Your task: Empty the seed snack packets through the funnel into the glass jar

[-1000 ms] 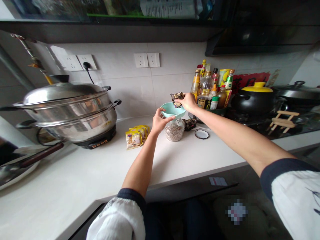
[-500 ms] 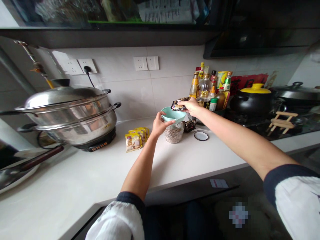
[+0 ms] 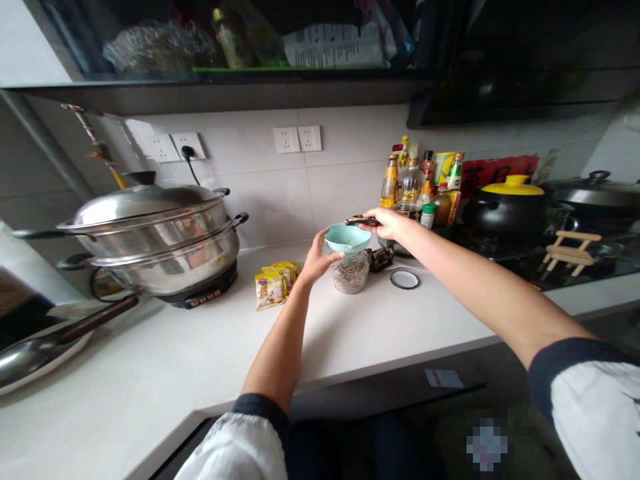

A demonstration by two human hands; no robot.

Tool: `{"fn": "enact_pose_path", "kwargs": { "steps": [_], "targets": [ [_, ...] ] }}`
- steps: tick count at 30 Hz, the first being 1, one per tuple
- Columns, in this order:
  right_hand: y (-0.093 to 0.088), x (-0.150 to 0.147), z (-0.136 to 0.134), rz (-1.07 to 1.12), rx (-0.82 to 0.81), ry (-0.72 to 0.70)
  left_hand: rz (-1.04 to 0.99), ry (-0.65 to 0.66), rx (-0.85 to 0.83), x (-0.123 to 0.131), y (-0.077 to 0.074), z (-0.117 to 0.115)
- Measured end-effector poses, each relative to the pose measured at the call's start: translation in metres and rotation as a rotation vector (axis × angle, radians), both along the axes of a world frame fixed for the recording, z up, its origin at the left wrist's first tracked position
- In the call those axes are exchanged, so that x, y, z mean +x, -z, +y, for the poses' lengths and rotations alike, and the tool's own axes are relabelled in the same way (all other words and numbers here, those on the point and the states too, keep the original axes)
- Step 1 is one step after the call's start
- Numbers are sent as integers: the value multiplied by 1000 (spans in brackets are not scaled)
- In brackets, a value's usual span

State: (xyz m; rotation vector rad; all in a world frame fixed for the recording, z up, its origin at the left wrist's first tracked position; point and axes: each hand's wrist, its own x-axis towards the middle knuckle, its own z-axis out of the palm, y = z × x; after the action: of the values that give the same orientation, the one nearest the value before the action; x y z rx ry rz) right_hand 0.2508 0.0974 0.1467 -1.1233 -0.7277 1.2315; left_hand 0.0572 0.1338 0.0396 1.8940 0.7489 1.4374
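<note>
My left hand [image 3: 320, 259] is closed on the near left side of a mint-green funnel [image 3: 349, 238], which sits at the mouth of a clear jar [image 3: 350, 275] partly filled with small pale-brown bits. Above the funnel's right rim, my right hand [image 3: 387, 223] pinches a small dark snack packet [image 3: 361, 221], tilted nearly flat. Whether anything is falling from the packet cannot be seen. Beside the jar on the right lie more dark packets [image 3: 381, 259]. A round jar lid [image 3: 405, 279] with a dark rim rests on the counter. Several yellow packets [image 3: 273, 288] are left of the jar.
A steel steamer pot [image 3: 165, 233] stands on an electric base at the left, near a pan [image 3: 35, 360]. Sauce bottles [image 3: 411, 183] crowd the back right. Past them are a black pot with a yellow lid [image 3: 513, 187] and a small wooden stool [image 3: 571, 252] by the stove.
My right hand has turned the dark packet from showing its printed face to lying flatter over the funnel. The left hand keeps its hold. The whole view has shifted slightly downward in the frame.
</note>
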Motion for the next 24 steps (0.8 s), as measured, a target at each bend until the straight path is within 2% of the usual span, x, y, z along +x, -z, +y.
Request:
{"fn": "enact_pose_path", "kwargs": {
  "steps": [3, 7, 10, 13, 16, 20, 24],
  "targets": [
    [0, 2, 2, 34, -39, -5, 11, -103, 69, -5, -11, 1],
    [-3, 4, 3, 140, -98, -25, 73, -248, 184, -3, -42, 5],
    [-5, 5, 2, 199, -121, -63, 210, -239, 288, 5, -67, 11],
    [-7, 6, 1, 172, -110, -116, 267, -198, 316, 16, -84, 18],
    [-9, 8, 0, 145, -107, -167, 259, -179, 269, 25, -92, 25],
    [-13, 13, -2, 98, -137, -192, 218, -225, 257, 32, -98, 31],
    [-15, 18, -5, -64, -179, -209, 203, -269, 263, 34, -103, 39]
  ]
}}
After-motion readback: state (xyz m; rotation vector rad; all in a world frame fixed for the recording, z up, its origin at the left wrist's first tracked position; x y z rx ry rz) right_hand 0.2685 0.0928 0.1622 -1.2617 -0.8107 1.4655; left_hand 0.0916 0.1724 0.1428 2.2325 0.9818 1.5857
